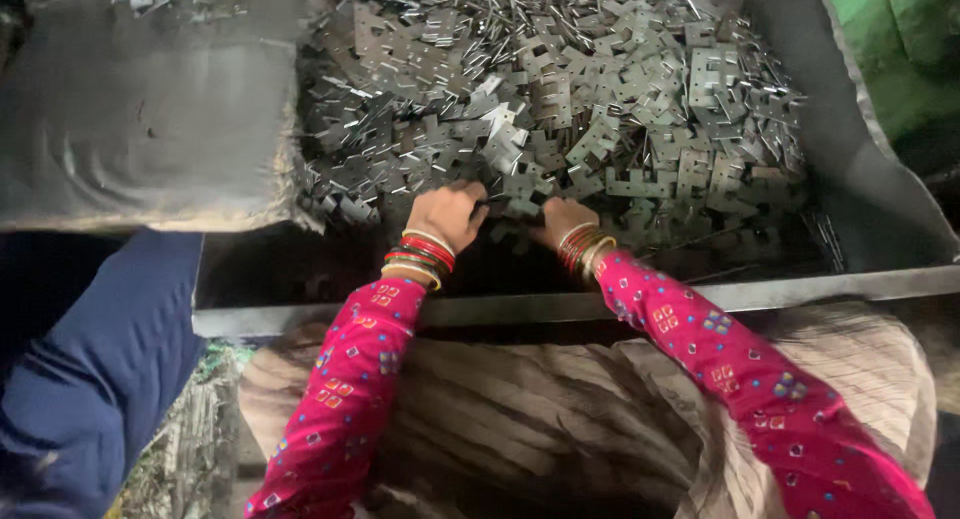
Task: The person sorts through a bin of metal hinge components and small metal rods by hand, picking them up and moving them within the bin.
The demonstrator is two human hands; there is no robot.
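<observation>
A big heap of small flat grey metal stampings [560,109] with notched edges fills a metal bin. My left hand [447,213] reaches into the near edge of the heap, fingers curled down among the pieces. My right hand [562,220] is close beside it, also curled into the pieces, its fingers mostly hidden under them. Both wrists carry red and gold bangles, and both sleeves are bright pink with small coloured squares. Whether either hand actually grips a piece is hidden.
The bin's grey front rim [780,291] runs across in front of my arms, its right wall [860,149] slanting up. A worn grey padded surface [140,109] lies at left. Another person's dark blue sleeve [90,369] is at lower left. Striped cloth [520,409] covers my lap.
</observation>
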